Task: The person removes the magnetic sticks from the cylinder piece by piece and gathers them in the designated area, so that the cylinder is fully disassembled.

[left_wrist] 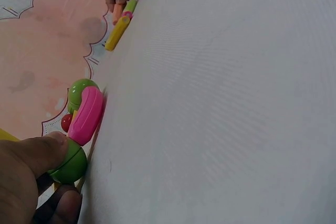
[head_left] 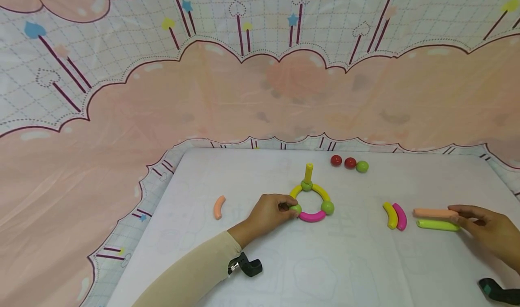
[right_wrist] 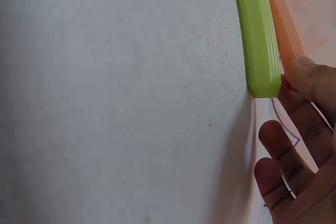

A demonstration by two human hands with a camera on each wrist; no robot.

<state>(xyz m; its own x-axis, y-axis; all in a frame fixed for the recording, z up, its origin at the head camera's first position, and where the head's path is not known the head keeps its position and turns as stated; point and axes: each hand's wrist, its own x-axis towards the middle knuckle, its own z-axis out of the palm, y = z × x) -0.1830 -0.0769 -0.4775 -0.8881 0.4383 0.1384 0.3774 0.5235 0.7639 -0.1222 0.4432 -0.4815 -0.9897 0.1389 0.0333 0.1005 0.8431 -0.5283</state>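
Observation:
My left hand [head_left: 273,212] pinches a green ball [left_wrist: 72,163] at the left of a ring of toy pieces. Two curved yellow rods [head_left: 322,192], a curved pink rod [head_left: 312,217] and green balls [head_left: 327,207] make up this ring. From its top ball a straight yellow rod [head_left: 308,173] points away. At the right, my right hand [head_left: 489,232] pinches the near end of a straight orange rod [head_left: 435,213] between thumb and finger. A straight light green rod [right_wrist: 258,40] lies alongside it, its end close to the fingers.
A curved yellow piece [head_left: 390,216] and a curved pink piece [head_left: 400,216] lie left of the straight rods. Two red balls [head_left: 336,160] and a green ball [head_left: 362,166] sit at the back. One curved orange piece [head_left: 219,207] lies at left on the white table [head_left: 345,266].

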